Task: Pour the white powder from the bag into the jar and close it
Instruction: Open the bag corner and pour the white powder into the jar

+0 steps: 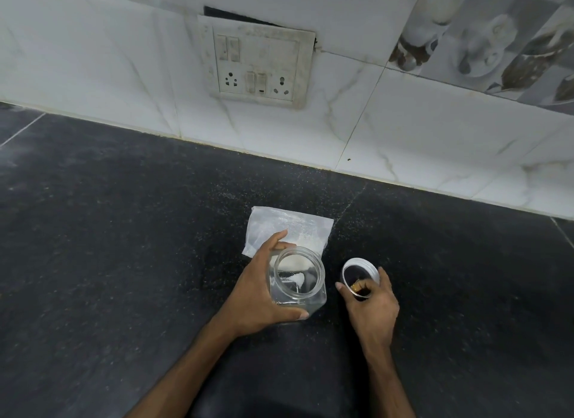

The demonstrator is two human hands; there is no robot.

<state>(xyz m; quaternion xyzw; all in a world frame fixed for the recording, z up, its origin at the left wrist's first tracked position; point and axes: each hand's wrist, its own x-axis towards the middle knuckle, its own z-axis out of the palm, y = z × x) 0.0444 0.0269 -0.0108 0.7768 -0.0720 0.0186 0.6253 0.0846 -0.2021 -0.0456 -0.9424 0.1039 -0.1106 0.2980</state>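
A clear square-bodied jar [310, 296] stands upright on the dark counter with its round mouth uncovered. A little white powder lies inside it. My left hand [264, 293] wraps around the jar's left side, thumb at the front corner. Just behind the jar a clear plastic bag [298, 228] lies flat, holding some white powder. To the right, my right hand [372, 309] grips the silver lid [360, 273], which is turned with its hollow dark inside facing up, a short gap from the jar.
The black speckled counter [124, 231] spreads wide to the left and right. A white tiled wall [403, 131] runs along the back with a switch and socket panel [257, 66]. Scattered white grains dot the counter near the bag.
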